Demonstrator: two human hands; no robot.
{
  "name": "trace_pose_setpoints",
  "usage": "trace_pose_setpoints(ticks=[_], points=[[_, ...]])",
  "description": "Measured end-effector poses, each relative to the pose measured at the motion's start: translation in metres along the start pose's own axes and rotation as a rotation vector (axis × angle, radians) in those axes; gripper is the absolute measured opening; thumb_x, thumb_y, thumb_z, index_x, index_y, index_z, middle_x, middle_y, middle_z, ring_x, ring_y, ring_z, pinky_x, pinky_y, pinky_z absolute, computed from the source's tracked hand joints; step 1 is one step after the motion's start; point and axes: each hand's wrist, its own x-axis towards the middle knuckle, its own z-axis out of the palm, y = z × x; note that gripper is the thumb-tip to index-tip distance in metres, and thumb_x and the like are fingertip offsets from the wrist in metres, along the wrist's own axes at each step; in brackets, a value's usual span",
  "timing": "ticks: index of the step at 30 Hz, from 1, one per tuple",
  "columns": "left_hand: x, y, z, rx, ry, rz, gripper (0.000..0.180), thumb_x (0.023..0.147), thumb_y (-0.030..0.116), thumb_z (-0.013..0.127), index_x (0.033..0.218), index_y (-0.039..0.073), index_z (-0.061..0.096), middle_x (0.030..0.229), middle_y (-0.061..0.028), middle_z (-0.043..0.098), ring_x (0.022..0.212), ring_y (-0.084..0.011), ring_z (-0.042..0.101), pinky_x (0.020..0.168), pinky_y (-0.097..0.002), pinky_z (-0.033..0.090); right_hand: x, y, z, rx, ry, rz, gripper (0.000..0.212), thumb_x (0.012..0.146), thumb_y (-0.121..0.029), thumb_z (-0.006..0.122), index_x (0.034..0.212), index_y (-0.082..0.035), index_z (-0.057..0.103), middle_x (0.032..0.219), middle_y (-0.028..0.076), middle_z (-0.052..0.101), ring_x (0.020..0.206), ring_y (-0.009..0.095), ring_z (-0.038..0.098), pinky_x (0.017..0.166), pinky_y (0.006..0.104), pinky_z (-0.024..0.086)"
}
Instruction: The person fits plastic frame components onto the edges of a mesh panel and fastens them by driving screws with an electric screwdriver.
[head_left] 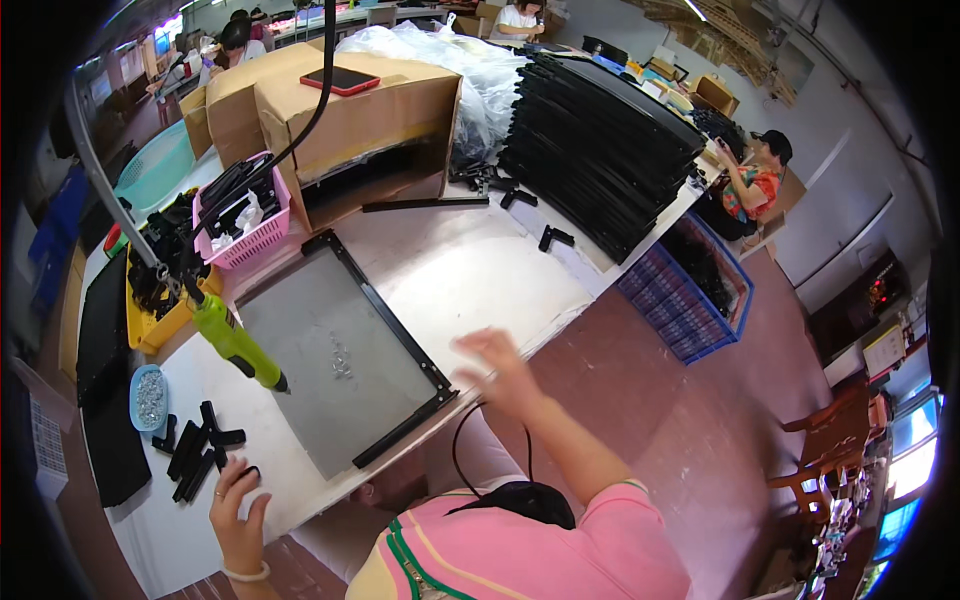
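My left hand [237, 510] is at the table's front left, fingers spread and thumb apart. Its fingertips are at a black L-shaped corner piece [249, 472], beside several black corner pieces [190, 455]. My right hand [503, 372] hovers near the front edge with loosely spread fingers and nothing visible in it. Between the hands lies a grey panel [300, 400]. Black frame bars [385, 318] form an L on it, meeting at the corner nearest my right hand. A small heap of screws [342, 358] rests on the panel. Above its left part hangs a green electric screwdriver [235, 340].
A blue bowl of screws [149, 398], a yellow bin [150, 330] and a pink basket [245, 250] stand left. Behind are a cardboard box [330, 130] with a phone [340, 80] and a tall stack of black bars [600, 150]. A blue crate [690, 330] sits on the floor right.
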Motion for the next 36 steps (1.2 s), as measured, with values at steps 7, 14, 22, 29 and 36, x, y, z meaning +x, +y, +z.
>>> trace_pose_setpoints(ticks=[7, 14, 22, 29, 36], points=[[0.008, 0.138, -0.009, -1.026, -0.115, 0.177, 0.031, 0.097, 0.023, 0.061, 0.116, -0.002, 0.064, 0.121, -0.0301, 0.06, 0.121, -0.0397, 0.056, 0.102, -0.0536, 0.047, 0.059, 0.171, -0.042, -0.224, 0.548, 0.487, 0.032, 0.087, -0.024, 0.075, 0.098, -0.001, 0.058, 0.092, 0.013, 0.056, 0.079, 0.025, 0.057, 0.073, 0.0361, 0.048], [0.038, 0.228, -0.012, -1.253, -0.179, 0.538, 0.028, 0.1, 0.02, 0.058, 0.115, -0.003, 0.062, 0.118, -0.0214, 0.064, 0.12, -0.0387, 0.057, 0.103, -0.0608, 0.044, 0.102, 0.24, -0.054, -0.707, 0.293, 0.816, 0.064, 0.079, -0.058, 0.073, 0.105, 0.0, 0.064, 0.113, 0.023, 0.064, 0.104, 0.04, 0.064, 0.09, 0.0495, 0.051], [0.028, 0.197, -0.013, -1.309, -0.246, 0.506, 0.041, 0.083, 0.019, 0.073, 0.122, 0.007, 0.066, 0.119, -0.012, 0.067, 0.116, -0.0388, 0.058, 0.103, -0.0606, 0.04, 0.088, 0.254, -0.061, -0.424, 0.349, 0.635, 0.042, 0.094, -0.042, 0.062, 0.105, -0.002, 0.068, 0.099, 0.017, 0.069, 0.091, 0.03, 0.067, 0.079, 0.0424, 0.051], [0.001, 0.106, 0.042, -0.294, -0.38, 0.228, 0.062, 0.081, 0.019, 0.079, 0.134, -0.002, 0.055, 0.141, -0.0181, 0.054, 0.127, -0.0332, 0.055, 0.103, -0.0383, 0.046, 0.024, 0.048, -0.051, 0.251, -0.216, 0.207, 0.021, 0.094, -0.007, 0.063, 0.114, -0.001, 0.064, 0.102, 0.005, 0.061, 0.092, 0.016, 0.058, 0.086, 0.0272, 0.047], [-0.031, 0.066, 0.094, -0.293, -0.152, 0.023, 0.097, 0.071, 0.023, 0.087, 0.149, 0.0, 0.035, 0.148, -0.0174, 0.046, 0.133, -0.0356, 0.048, 0.108, -0.0395, 0.041, -0.001, -0.089, 0.024, 0.386, -0.751, -0.25, 0.034, 0.085, -0.011, 0.073, 0.116, -0.004, 0.061, 0.108, 0.014, 0.057, 0.094, 0.032, 0.059, 0.079, 0.0393, 0.051]])
